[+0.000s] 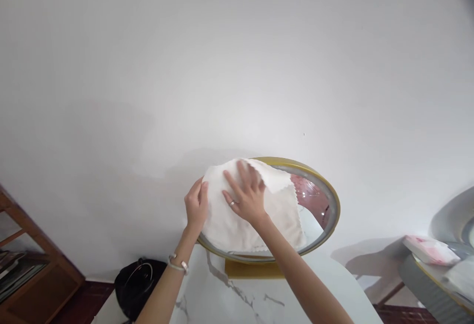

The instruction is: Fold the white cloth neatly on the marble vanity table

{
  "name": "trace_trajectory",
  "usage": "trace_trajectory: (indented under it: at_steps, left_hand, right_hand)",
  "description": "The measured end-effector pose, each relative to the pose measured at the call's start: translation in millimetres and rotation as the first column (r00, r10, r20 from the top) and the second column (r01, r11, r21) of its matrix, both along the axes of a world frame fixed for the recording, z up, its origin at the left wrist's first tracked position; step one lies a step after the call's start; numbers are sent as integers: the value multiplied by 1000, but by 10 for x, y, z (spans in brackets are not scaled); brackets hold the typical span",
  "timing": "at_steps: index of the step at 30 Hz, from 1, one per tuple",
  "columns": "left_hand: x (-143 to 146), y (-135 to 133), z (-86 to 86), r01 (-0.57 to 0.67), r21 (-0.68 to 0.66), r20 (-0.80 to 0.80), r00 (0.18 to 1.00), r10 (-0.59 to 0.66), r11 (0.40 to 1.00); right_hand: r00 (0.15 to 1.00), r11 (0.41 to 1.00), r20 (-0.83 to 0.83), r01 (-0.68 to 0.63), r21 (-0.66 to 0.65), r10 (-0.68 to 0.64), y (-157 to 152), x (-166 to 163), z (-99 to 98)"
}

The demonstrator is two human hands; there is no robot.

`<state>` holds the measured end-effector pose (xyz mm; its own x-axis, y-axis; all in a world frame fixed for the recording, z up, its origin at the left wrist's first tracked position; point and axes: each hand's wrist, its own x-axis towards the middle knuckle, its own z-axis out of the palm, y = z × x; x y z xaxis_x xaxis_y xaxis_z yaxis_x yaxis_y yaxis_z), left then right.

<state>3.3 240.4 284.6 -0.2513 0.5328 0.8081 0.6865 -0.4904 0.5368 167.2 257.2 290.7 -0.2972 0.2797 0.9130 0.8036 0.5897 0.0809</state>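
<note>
An oval tabletop mirror (pixel 313 200) with a gold rim stands tilted on a gold base (pixel 255 268). A white cloth (pixel 274 210) with a zigzag-cut edge covers most of its glass, and the cloth's upper right corner is folded over. At the left side, my left hand (pixel 196 203) is closed round the mirror's edge, thumb in front over the cloth's border; its other fingers are partly hidden. My right hand (pixel 246 195) lies on the cloth with its fingers spread, pressing it against the glass. The fingertips look slightly blurred.
The mirror stands on a white marble-patterned table (pixel 237 299) close to a pale wall (pixel 237 67). A black bag (pixel 137 284) is at the lower left, beside a wooden cabinet (pixel 55 279). To the right, a pink-and-white packet (pixel 431 251) lies on a grey-sided stand (pixel 425 279).
</note>
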Motion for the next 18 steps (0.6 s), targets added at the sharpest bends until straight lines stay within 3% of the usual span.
trace_trajectory:
  at_steps: [3, 6, 8, 11, 15, 18]
  left_hand:
    - [-130, -80, -333, -55, -93, 150, 986, 68, 994]
    - [-124, -91, -387, -82, -80, 176, 980, 95, 993]
    - [-69, -58, -253, -88, -41, 124, 988, 92, 995]
    - [71, 29, 92, -35, 5, -25, 999, 35, 999]
    - [342, 123, 536, 109, 60, -257, 962, -90, 992]
    - [511, 140, 698, 202, 72, -429, 890, -153, 977]
  right_hand:
    - [960, 986, 232, -145, -79, 159, 83, -167, 23]
    - [952, 985, 255, -152, -81, 168, 129, -198, 42]
    - [983, 997, 171, -77, 26, 72, 132, -121, 116]
    - [992, 975, -40, 122, 184, -117, 126, 123, 311]
    - [938, 944, -251, 287, 164, -241, 156, 556, 518]
    - [885, 922, -374, 354, 155, -276, 192, 781, 537]
